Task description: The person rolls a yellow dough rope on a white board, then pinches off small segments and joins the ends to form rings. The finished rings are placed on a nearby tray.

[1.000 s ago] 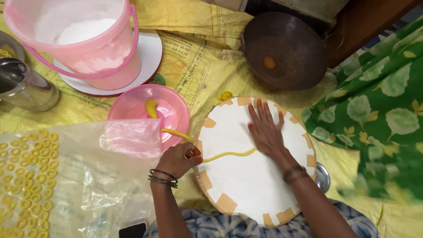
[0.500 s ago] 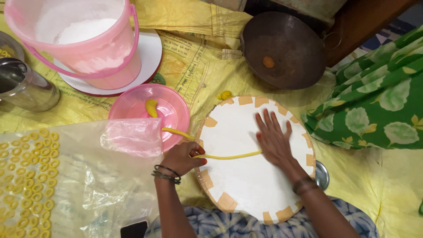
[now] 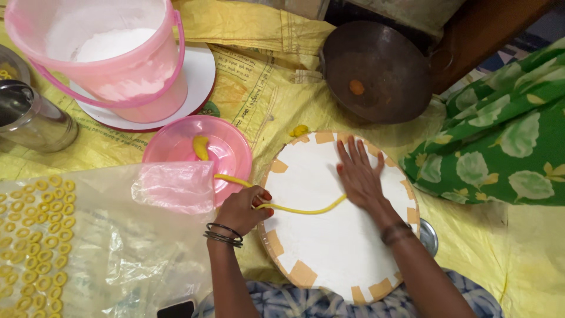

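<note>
While the right hand (image 3: pixel 360 175) lies flat and spread on the round white board (image 3: pixel 329 247), its palm rests on the far end of the thin yellow dough rope (image 3: pixel 294 209), so the rolling seems best done with light, even pressure from palm to fingertips, or the strand may flatten or snap. The left hand (image 3: pixel 242 207), at about nine o'clock on the board's rim, pinches the rope between thumb and fingertips; a loose pinch would likely let the strand lengthen without tearing. From that pinch the rope runs back toward ten o'clock into the shallow pink bowl (image 3: pixel 197 154), where a lump of the same dough (image 3: pixel 200 147) sits, partly under a clear plastic sheet (image 3: pixel 118 235). That sheet carries rows of small yellow rings (image 3: pixel 35 235) at eight o'clock. A pink bucket of white powder (image 3: pixel 112 56) stands at eleven o'clock, a dark pan (image 3: pixel 376 70) at one o'clock.
</note>
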